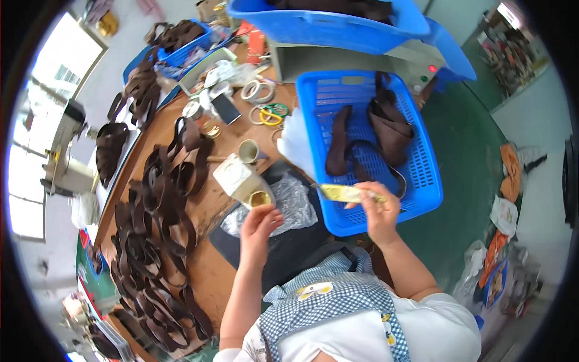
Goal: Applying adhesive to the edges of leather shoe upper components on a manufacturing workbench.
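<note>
My left hand (258, 230) has its fingers closed at the lower rim of a white container (234, 180), whose round opening shows a yellowish inside. Some of these fingertips are hidden behind the rim. In my right hand (380, 216) is a flat, yellow-coated tool (344, 193) with a thin dark tip pointing left; its exact kind is unclear. It is held over the near left edge of a blue plastic basket (429, 172) with dark brown straps (389, 130) in it. Crumpled clear plastic (295, 208) lies on a black mat (226, 238) by my left hand.
Many looped brown straps (154, 223) cover the table's left side. Behind the container stand a small cup (248, 151), yellow-handled scissors (269, 116), tape rolls (257, 92) and a dark phone-like slab (225, 108). A blue tub (338, 27) sits on a machine (344, 60) at the back.
</note>
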Demonstrator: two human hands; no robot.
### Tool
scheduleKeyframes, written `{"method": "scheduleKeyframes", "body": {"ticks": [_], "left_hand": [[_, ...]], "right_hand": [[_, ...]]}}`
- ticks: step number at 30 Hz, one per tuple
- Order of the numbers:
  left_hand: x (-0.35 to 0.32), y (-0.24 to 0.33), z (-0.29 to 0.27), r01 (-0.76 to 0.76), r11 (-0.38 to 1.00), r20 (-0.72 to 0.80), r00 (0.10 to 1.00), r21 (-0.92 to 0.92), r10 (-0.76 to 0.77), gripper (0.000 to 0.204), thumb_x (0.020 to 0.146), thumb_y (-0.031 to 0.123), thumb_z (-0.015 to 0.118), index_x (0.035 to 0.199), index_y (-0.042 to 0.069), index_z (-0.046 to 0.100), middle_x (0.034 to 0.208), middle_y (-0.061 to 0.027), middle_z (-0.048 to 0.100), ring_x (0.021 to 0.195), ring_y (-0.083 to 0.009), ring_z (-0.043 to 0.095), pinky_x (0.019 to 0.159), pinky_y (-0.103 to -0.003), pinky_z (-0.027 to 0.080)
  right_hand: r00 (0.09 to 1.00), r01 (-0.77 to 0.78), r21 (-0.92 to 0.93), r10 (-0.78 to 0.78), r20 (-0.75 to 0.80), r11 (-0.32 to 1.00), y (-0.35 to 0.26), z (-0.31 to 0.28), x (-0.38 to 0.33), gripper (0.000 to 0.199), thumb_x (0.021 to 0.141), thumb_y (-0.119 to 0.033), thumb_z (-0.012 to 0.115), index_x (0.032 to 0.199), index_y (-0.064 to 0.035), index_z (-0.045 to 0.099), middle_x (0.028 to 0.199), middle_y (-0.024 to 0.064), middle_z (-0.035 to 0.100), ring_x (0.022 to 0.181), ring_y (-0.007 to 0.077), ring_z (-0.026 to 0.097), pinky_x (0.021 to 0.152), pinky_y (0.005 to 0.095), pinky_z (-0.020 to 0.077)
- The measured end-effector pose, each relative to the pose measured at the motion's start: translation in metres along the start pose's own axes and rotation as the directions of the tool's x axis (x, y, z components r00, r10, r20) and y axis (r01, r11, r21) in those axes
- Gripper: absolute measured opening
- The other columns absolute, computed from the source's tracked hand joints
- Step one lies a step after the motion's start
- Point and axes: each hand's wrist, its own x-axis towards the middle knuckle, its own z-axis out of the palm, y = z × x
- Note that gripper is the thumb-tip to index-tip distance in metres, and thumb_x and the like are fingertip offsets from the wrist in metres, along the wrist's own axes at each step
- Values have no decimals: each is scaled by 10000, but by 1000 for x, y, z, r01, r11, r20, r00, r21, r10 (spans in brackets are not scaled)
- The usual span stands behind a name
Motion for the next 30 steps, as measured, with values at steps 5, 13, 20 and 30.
{"method": "scheduleKeyframes", "body": {"ticks": [5,13,20,30], "left_hand": [[107,-46,119,-265,806,399,916,529,39,337,910,129,635,1189,-37,544,1074,-158,645,1046,-256,641,911,-355,513],[219,-115,203,-110,-77,103,991,991,-84,663,804,280,697,1246,-65,344,1303,-307,489,1208,-425,526,974,-443,472],[175,-21,184,-342,183,299,927,922,228,267,902,149,468,1108,-20,478,822,-320,652,852,-463,660,758,-540,532],[-38,21,-6,-281,813,-154,900,511,408,241,1025,52,390,1240,-4,485,1058,-118,636,988,-183,633,855,-326,522]], "right_hand": [[900,-68,-80,27,-434,994,-10,-97,-5,211,986,-99,510,1083,72,586,929,152,656,689,204,659,659,297,545],[801,-116,-126,18,-599,985,-9,-159,-47,215,998,-111,504,1093,60,591,917,141,649,691,193,652,626,295,544],[833,-72,-89,11,-553,993,1,-155,-26,213,1000,-115,502,1093,52,596,918,139,649,673,188,642,618,301,537],[993,-16,66,24,-112,998,-2,-26,22,202,993,-101,509,1080,46,616,917,133,659,719,187,662,641,292,550]]}}
